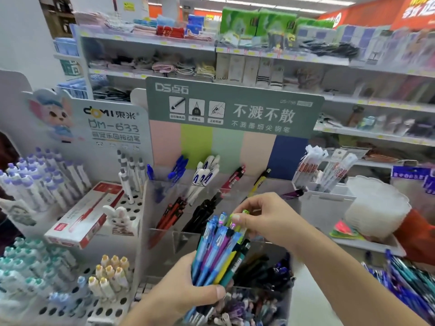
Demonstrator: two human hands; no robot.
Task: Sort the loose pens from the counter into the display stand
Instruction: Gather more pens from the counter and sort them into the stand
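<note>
fingers (237, 217) pinch a green pen (242, 222); left hand (188, 292) grips pen bundle (219, 250) before shop shelves (259, 57).

The left hand (188, 290) reaches up from below with its fingers curled in a grip; the right hand (261, 220), forearm extended, pinches with thumb and fingertips.

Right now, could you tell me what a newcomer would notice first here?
Bottom centre, the left hand grips a bundle of coloured pens while the right hand pinches a lime-green pen at its top. Behind stands the green header sign of the display stand.
</note>
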